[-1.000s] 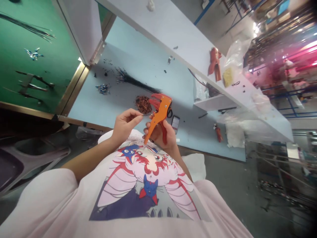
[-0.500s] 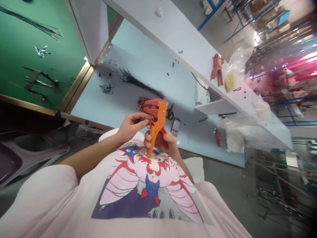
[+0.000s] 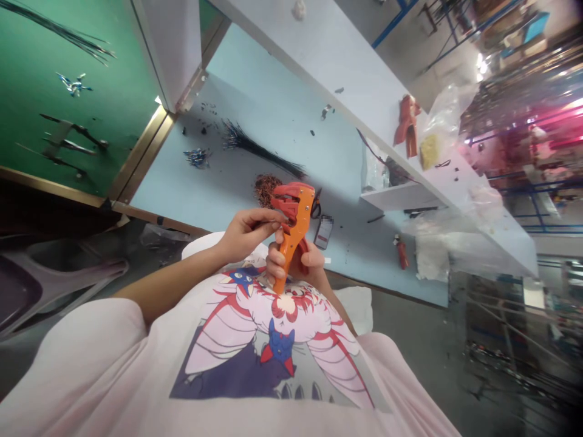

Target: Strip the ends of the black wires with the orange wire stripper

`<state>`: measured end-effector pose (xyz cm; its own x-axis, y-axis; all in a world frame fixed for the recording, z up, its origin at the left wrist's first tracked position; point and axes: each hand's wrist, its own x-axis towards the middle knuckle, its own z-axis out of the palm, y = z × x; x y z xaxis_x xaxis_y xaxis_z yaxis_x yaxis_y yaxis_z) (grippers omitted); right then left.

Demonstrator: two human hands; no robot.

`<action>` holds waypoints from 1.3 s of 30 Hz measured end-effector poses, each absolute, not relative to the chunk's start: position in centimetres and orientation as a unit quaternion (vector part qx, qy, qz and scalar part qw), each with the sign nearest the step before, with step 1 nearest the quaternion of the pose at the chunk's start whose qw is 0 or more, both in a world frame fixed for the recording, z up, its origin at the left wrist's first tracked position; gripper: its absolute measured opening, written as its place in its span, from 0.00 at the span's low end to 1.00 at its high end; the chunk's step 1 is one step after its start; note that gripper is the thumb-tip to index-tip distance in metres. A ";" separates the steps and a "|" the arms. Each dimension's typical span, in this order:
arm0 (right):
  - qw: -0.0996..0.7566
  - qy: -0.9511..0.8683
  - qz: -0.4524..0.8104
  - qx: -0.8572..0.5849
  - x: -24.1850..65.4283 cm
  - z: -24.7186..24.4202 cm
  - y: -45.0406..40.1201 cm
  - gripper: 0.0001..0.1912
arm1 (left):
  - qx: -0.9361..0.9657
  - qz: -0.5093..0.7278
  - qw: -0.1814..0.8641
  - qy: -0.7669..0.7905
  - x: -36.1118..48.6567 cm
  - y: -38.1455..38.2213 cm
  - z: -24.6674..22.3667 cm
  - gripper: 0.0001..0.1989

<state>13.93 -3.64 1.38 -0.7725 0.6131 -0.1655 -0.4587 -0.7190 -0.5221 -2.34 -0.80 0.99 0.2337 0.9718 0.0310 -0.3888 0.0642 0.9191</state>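
Observation:
An orange and red wire stripper point(image 3: 298, 221) stands upright in front of my chest, its red jaws pointing left. Wrapped round its handles is my right hand point(image 3: 291, 261), fingers on the orange handle and thumb by the red one. My left hand point(image 3: 252, 230) pinches finger and thumb together right beside the jaws. Whatever lies between those fingertips is too small to make out. Behind the jaws, a tangle of fine copper-coloured strands point(image 3: 265, 188) rests on the pale blue tabletop point(image 3: 332, 164).
Farther back lie a bundle of dark wires point(image 3: 264, 149) and a small pile of blue-tipped pieces point(image 3: 197, 158). Scissors point(image 3: 316, 206) and a phone point(image 3: 323, 233) are beyond the stripper. A white shelf point(image 3: 359, 79) crosses the table, bearing a red tool point(image 3: 407, 124).
The stripper and both hands have shifted slightly right in view. The stripper's handles and jaws look closer together than before. My left hand stays pinched beside the jaws.

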 end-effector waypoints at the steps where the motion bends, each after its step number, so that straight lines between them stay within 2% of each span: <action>1: 0.294 -0.232 0.912 -0.165 13.8 1.5 -3.7 0.24 | 0.452 0.528 0.638 0.333 -2.3 -0.8 0.9 0.06; 7: 0.294 -0.222 0.914 -0.168 13.5 2.0 -3.7 0.19 | 0.508 0.537 0.569 0.360 -2.4 -0.9 1.0 0.05; 14: 0.291 -0.223 0.916 -0.165 13.5 2.0 -3.7 0.17 | 0.538 0.527 0.538 0.380 -2.5 -0.9 1.2 0.06; 27: 0.335 -0.139 0.911 -0.194 13.8 0.5 -2.9 0.09 | 0.492 0.469 0.555 0.479 -1.6 0.1 -1.3 0.09; 32: 0.389 -0.124 0.846 -0.344 14.3 -2.5 0.4 0.10 | 0.464 0.410 0.565 0.545 -1.4 2.9 -5.5 0.08; 34: 0.357 -0.209 0.787 -0.458 15.0 -4.5 1.5 0.13 | 0.444 0.386 0.555 0.588 -2.0 3.9 -7.1 0.07; 37: 0.255 -0.387 0.591 -0.660 16.5 -8.0 1.9 0.14 | 0.421 0.380 0.527 0.633 -3.5 4.7 -8.7 0.09; 39: 0.216 -0.435 0.497 -0.719 17.7 -10.2 1.2 0.16 | 0.410 0.392 0.512 0.646 -4.8 4.7 -9.3 0.10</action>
